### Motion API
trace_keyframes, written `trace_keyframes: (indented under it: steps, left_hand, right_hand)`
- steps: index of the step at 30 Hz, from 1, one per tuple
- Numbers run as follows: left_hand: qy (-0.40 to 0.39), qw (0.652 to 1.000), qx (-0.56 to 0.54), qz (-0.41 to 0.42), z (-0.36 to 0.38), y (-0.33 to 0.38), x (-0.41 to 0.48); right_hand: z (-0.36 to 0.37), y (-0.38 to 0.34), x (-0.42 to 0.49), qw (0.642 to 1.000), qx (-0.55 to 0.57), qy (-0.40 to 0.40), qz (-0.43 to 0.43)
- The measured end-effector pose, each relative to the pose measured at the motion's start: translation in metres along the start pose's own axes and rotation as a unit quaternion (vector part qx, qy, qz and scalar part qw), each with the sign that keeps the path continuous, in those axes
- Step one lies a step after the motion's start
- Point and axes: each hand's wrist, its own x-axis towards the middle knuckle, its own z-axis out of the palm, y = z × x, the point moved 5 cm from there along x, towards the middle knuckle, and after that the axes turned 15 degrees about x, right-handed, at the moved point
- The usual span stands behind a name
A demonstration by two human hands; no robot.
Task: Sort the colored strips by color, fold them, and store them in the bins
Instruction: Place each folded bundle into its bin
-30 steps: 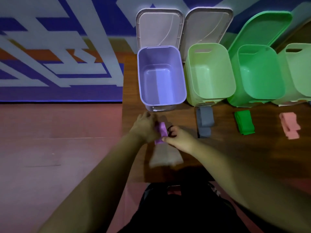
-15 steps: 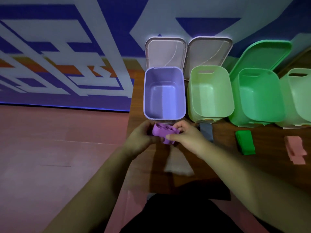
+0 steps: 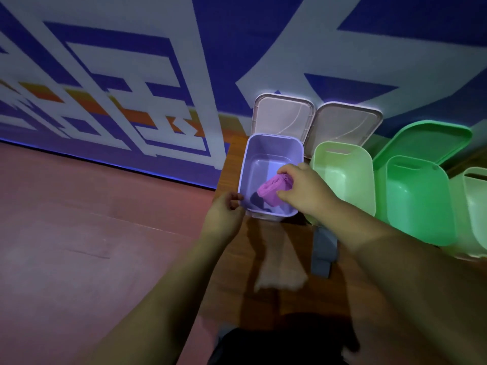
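Between the two forearms a pale strip (image 3: 279, 275) lies on the wooden table (image 3: 295, 241), and a folded grey strip (image 3: 322, 248) lies just beside the right forearm. The left hand (image 3: 224, 214) sits at the near corner of the purple bin (image 3: 263, 151), fingers curled (whether they grip the rim, I cannot tell). The right hand (image 3: 303, 192) pinches the folded purple strip (image 3: 272, 191) over that bin's opening. Beyond the right hand stand a pale green bin (image 3: 345, 180) and a darker green bin (image 3: 419, 204).

Purple strip (image 3: 272, 192), folded to a wad, pinched in right grip (image 3: 303, 192) w/in open lavender bin (image 3: 253, 156), above its floor. Gray strip (image 3: 322, 250) folded, flat on bench, in front of pale green bin (image 3: 342, 177).
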Motion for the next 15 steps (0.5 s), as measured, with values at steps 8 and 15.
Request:
trace_keyframes:
  steps: [8, 15]
  left_hand:
    - [-0.006, 1.000, 0.020, 0.005, 0.004, 0.001, 0.008]
    - [-0.010, 1.000, -0.013, 0.007, 0.009, -0.008, 0.008]
  right_hand:
    - [0.053, 0.010, 0.072, 0.976, -0.167, -0.140, -0.019]
    - [0.088, 0.027, 0.097, 0.957, -0.215, -0.196, 0.004]
